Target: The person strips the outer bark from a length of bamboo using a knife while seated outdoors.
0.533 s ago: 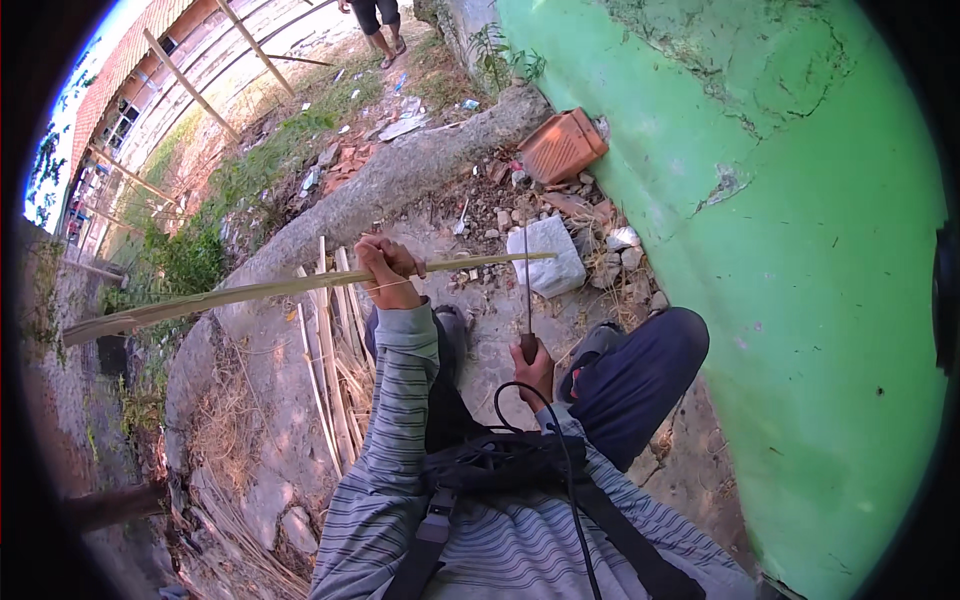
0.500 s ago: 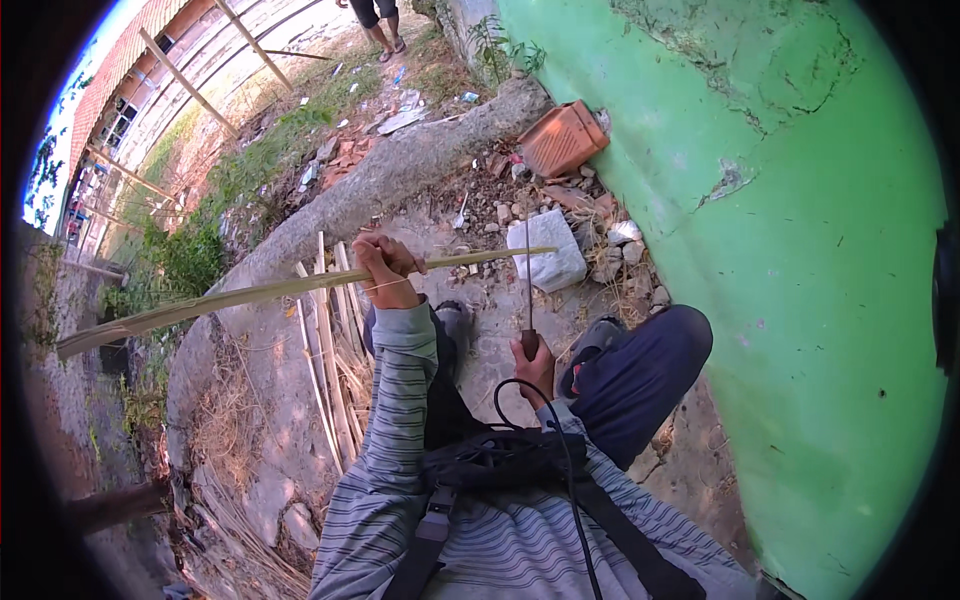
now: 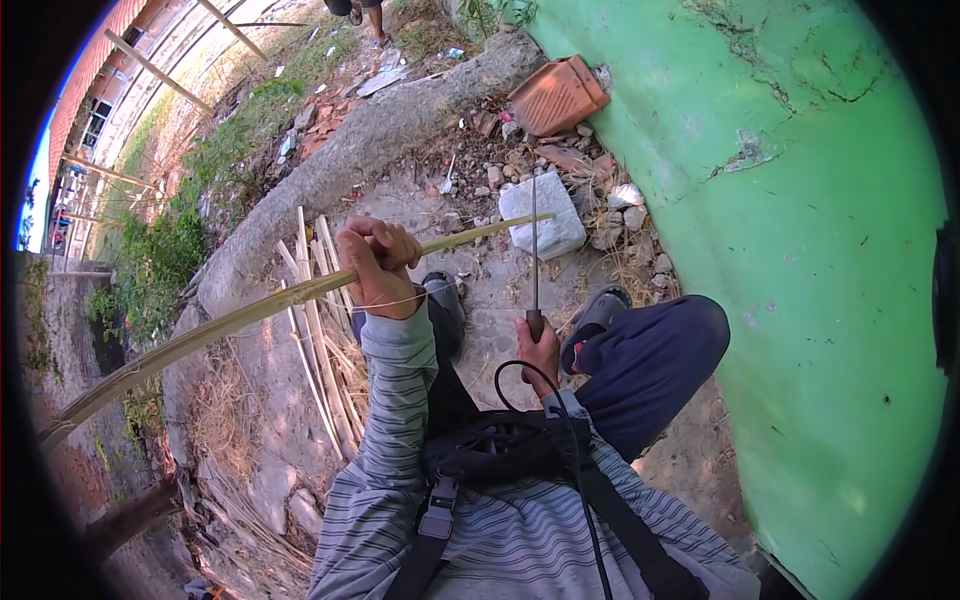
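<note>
A long, pale yellow-green bamboo strip (image 3: 225, 325) runs from the lower left towards the white block. My left hand (image 3: 378, 265) is closed around it, nearer its far end. My right hand (image 3: 540, 352) grips the dark handle of a knife (image 3: 534, 245), whose long narrow blade points away from me. In the picture the blade crosses the strip close to its tip, over the white block (image 3: 560, 235); whether they touch I cannot tell. A thin fibre hangs off the strip by my left wrist.
Split strips (image 3: 318, 330) lie in a pile left of my left foot. A thick root (image 3: 370, 150) curves behind, and a green wall (image 3: 800, 300) rises on my right. An orange clay block (image 3: 560, 97) lies among rubble. Another person's legs (image 3: 372, 15) show at the far edge.
The strip's left end has dipped, so it slants more steeply. My left hand has tilted and shifted slightly left. The knife stays across the strip's far end. The whole view has shifted a little.
</note>
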A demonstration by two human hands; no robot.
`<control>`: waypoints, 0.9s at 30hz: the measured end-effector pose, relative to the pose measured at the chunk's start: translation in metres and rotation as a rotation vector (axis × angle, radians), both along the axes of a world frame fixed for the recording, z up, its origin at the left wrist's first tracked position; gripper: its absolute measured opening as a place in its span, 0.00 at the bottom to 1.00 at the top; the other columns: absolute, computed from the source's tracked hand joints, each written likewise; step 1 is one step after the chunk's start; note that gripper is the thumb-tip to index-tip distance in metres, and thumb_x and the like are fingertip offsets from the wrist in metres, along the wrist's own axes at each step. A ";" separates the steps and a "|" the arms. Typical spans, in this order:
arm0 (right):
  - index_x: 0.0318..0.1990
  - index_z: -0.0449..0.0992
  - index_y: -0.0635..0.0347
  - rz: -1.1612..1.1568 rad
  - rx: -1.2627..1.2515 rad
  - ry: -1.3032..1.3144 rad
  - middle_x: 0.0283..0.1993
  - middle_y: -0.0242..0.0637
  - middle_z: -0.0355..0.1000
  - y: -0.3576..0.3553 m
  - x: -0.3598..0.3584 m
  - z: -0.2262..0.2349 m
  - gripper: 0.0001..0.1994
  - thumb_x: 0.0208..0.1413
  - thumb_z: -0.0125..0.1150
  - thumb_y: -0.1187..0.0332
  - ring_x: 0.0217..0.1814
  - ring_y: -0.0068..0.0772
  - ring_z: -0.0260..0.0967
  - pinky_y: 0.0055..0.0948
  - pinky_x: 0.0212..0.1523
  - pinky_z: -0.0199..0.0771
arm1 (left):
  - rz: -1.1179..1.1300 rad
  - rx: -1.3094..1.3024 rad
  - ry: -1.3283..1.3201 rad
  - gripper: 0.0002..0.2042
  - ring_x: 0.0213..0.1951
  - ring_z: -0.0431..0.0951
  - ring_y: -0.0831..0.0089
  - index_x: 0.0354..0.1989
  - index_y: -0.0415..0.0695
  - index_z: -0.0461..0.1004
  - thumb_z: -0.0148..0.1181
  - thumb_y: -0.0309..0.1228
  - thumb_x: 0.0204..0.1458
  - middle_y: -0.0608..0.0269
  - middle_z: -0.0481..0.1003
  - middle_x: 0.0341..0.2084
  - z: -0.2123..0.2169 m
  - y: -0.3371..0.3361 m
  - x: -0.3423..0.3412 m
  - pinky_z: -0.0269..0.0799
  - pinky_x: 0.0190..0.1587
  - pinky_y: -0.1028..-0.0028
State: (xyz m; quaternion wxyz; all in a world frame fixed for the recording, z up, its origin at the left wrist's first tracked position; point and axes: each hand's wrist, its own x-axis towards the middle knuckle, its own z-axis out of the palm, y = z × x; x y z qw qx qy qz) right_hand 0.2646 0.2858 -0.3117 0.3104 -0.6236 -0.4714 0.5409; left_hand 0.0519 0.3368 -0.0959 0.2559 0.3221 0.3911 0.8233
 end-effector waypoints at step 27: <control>0.39 0.72 0.65 -0.011 0.002 -0.407 0.28 0.56 0.73 0.033 0.029 0.011 0.15 0.57 0.60 0.60 0.33 0.63 0.73 0.51 0.33 0.69 | 0.071 0.038 -0.058 0.20 0.12 0.38 0.83 0.28 0.50 0.56 0.33 0.49 0.69 0.75 0.45 0.08 0.004 0.052 -0.032 0.37 0.15 0.75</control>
